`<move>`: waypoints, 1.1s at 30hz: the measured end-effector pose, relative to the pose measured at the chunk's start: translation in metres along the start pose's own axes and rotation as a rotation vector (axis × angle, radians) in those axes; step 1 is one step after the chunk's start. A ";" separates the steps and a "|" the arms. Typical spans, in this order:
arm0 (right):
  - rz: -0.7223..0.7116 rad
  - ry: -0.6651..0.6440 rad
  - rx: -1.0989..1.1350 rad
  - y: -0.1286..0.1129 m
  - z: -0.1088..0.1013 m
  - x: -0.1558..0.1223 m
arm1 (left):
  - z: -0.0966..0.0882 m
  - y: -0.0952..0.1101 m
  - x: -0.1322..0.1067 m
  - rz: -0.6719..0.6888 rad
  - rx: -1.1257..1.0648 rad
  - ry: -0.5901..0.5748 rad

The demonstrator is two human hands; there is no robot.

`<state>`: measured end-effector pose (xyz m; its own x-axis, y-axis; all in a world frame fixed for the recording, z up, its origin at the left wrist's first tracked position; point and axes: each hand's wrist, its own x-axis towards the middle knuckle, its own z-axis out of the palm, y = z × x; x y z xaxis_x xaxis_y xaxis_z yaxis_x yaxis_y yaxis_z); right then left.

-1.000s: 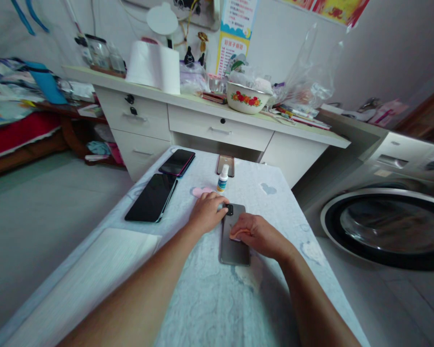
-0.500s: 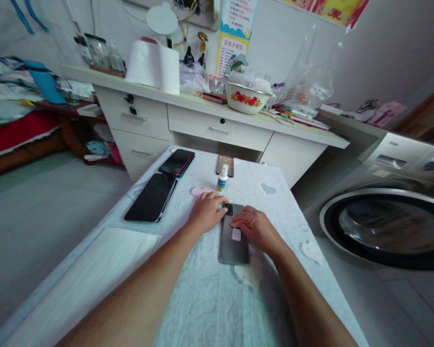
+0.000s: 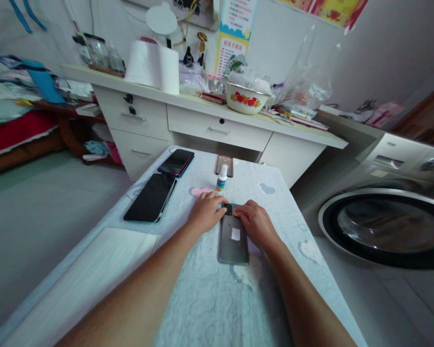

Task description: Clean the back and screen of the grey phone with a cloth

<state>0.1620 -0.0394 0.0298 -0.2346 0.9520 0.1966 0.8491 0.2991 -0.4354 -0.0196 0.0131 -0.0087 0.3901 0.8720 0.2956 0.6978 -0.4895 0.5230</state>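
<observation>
A grey phone (image 3: pixel 233 245) lies face down on the cloth-covered table (image 3: pixel 210 299), with a white sticker (image 3: pixel 236 233) on its back. My left hand (image 3: pixel 205 214) rests curled against the phone's top left corner, beside the camera block (image 3: pixel 228 209), and holds it still. My right hand (image 3: pixel 256 222) lies over the phone's upper right part, fingers pressed down on a pink cloth that is almost wholly hidden under the hand.
A small spray bottle (image 3: pixel 222 179) and a pink pad (image 3: pixel 199 191) sit just beyond my hands. Three more phones (image 3: pixel 151 196) (image 3: pixel 176 162) (image 3: pixel 224 165) lie farther back. A white mat (image 3: pixel 94 274) is at the near left. A cluttered desk (image 3: pixel 217 127) stands behind, a washing machine (image 3: pixel 383 226) to the right.
My right hand has slid with the cloth from the middle of the phone's back up to its top, uncovering the white sticker. The left hand has stayed put.
</observation>
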 end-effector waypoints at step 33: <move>-0.064 -0.243 0.326 -0.005 -0.026 -0.037 | -0.003 0.003 0.000 -0.013 -0.003 -0.009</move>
<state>0.1785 -0.0779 0.0476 -0.4202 0.9067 0.0356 0.6438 0.3256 -0.6924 -0.0190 0.0118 -0.0047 0.3860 0.8785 0.2815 0.7009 -0.4777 0.5296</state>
